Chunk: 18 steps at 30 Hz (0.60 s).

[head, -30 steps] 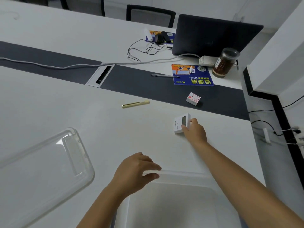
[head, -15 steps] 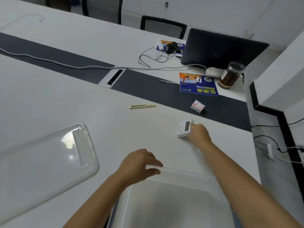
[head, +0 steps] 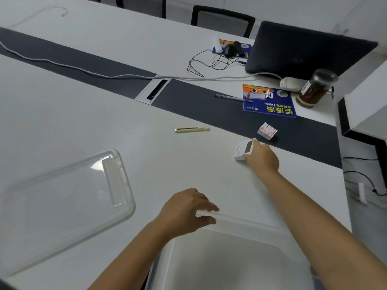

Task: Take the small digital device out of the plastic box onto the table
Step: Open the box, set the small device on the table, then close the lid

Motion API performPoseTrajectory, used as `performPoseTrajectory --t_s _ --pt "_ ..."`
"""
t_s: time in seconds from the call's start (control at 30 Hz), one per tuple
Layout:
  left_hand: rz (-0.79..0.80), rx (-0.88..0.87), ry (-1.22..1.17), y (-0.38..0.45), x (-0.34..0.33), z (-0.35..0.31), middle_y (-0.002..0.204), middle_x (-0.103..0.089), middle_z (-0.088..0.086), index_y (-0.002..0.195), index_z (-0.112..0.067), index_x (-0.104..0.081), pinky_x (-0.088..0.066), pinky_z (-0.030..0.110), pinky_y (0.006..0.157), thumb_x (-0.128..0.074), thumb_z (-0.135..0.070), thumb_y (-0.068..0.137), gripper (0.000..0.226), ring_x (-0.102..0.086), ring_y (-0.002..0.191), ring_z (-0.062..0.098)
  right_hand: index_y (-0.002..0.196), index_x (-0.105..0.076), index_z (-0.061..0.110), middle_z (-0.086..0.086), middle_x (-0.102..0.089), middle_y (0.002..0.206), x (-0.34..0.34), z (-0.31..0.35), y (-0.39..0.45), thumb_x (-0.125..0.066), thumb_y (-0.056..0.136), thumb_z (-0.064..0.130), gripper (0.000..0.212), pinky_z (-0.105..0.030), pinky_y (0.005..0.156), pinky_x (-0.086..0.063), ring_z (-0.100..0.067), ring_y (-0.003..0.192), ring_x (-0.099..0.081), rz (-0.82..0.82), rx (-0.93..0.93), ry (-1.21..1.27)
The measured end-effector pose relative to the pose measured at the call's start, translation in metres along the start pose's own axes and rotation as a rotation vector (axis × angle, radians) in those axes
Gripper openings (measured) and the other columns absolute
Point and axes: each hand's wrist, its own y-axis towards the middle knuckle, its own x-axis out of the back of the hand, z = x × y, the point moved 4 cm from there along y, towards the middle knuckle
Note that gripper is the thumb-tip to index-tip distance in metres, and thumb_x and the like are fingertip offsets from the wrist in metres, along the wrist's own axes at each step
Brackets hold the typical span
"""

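- Small white rectangular digital device with a grey screen point(head: 244, 149): out of the box, sitting on the white table point(head: 62, 122) near the dark centre strip.
- Right hand point(head: 262, 159): fingers closed around the device's near edge, thumb at its lower corner; whether the device rests fully flat I cannot tell.
- Left hand point(head: 186, 212): fingers and thumb pinched on the far rim of the translucent plastic box point(head: 230, 258), which sits at the near table edge.
- Clear plastic lid point(head: 62, 201): flat on the table, left of the box, well apart from it.
- Gold pen point(head: 192, 129) beyond the lid; small red-and-white carton point(head: 267, 131) just behind the device, on the dark strip.
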Motion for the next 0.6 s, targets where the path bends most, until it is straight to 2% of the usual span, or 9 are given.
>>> performPoseTrajectory --t_s 0.07,0.13,0.17,0.23,0.3,0.33,0.4,0.5,0.6 --pt "-0.125 0.029 -0.192 -0.006 0.012 -0.001 0.093 -0.073 -0.009 0.098 -0.024 -0.070 -0.037 0.000 0.065 -0.063 -0.047 0.070 0.038 -0.057 0.084 -0.005 0.127 -0.041 0.011 -0.019 -0.054 0.120 0.009 0.008 -0.020 -0.058 0.083 0.029 0.051 -0.035 0.072 -0.041 -0.035 0.106 -0.054 -0.015 0.042 0.081" --pt "-0.415 0.146 -0.412 -0.021 0.035 0.008 0.086 -0.070 -0.024 0.087 -0.034 -0.069 -0.043 0.002 0.066 -0.062 -0.049 0.069 0.024 -0.058 0.080 -0.013 0.124 -0.046 0.007 -0.019 -0.057 0.119 0.016 0.026 -0.050 -0.058 0.083 0.029 0.047 -0.037 0.079 -0.045 -0.035 0.106 -0.054 -0.013 0.148 0.174" --pt "-0.527 0.223 -0.459 -0.031 0.043 0.015 0.082 -0.069 -0.026 0.083 -0.040 -0.065 -0.044 0.003 0.064 -0.062 -0.045 0.070 0.014 -0.059 0.080 -0.015 0.122 -0.049 0.006 -0.018 -0.058 0.118 0.018 0.039 -0.067 -0.058 0.083 0.028 0.045 -0.036 0.083 -0.045 -0.033 0.105 -0.056 0.004 0.211 0.215" --pt "-0.669 0.386 -0.433 -0.056 0.057 0.033 0.090 -0.065 -0.020 0.088 -0.039 -0.061 -0.045 0.004 0.062 -0.062 -0.028 0.077 0.016 -0.060 0.082 -0.012 0.120 -0.052 0.006 -0.016 -0.060 0.118 0.016 0.072 -0.100 -0.057 0.084 0.028 0.042 -0.034 0.085 -0.045 -0.029 0.103 -0.058 0.088 0.329 0.249" --pt "-0.710 0.592 -0.321 -0.090 0.065 0.063 0.103 -0.064 -0.001 0.106 -0.023 -0.062 -0.045 0.013 0.072 -0.060 -0.012 0.082 0.026 -0.061 0.097 0.006 0.121 -0.052 0.008 -0.013 -0.059 0.121 0.005 0.114 -0.126 -0.054 0.085 0.031 0.042 -0.034 0.087 -0.045 -0.026 0.106 -0.057 0.208 0.452 0.182" --pt "-0.703 0.704 -0.228 -0.109 0.068 0.081 0.112 -0.063 0.008 0.113 -0.013 -0.060 -0.044 0.023 0.082 -0.059 -0.010 0.083 0.031 -0.058 0.106 0.021 0.122 -0.051 0.009 -0.012 -0.058 0.123 -0.004 0.138 -0.137 -0.052 0.086 0.033 0.043 -0.034 0.088 -0.045 -0.026 0.109 -0.055 0.265 0.503 0.129" --pt "-0.677 0.900 -0.058 -0.150 0.076 0.118 0.127 -0.055 0.021 0.123 -0.002 -0.051 -0.033 0.040 0.101 -0.058 -0.011 0.083 0.042 -0.046 0.119 0.037 0.123 -0.049 0.009 -0.012 -0.055 0.127 -0.027 0.185 -0.155 -0.049 0.087 0.034 0.044 -0.035 0.090 -0.044 -0.028 0.114 -0.051 0.361 0.560 0.029" --pt "-0.656 1.227 -0.001 -0.210 0.088 0.164 0.143 -0.032 0.027 0.134 -0.001 -0.034 -0.022 0.052 0.108 -0.054 -0.019 0.085 0.056 -0.022 0.134 0.040 0.123 -0.046 0.006 -0.014 -0.053 0.129 -0.074 0.243 -0.172 -0.048 0.087 0.031 0.044 -0.035 0.091 -0.043 -0.030 0.118 -0.047 0.484 0.506 -0.049" --pt "-0.643 1.428 -0.014 -0.254 0.096 0.196 0.148 -0.017 0.029 0.137 0.001 -0.024 -0.015 0.055 0.110 -0.052 -0.025 0.086 0.063 -0.008 0.138 0.041 0.126 -0.039 0.005 -0.014 -0.045 0.134 -0.126 0.269 -0.179 -0.049 0.086 0.030 0.048 -0.037 0.096 -0.040 -0.031 0.123 -0.041 0.563 0.285 -0.081"
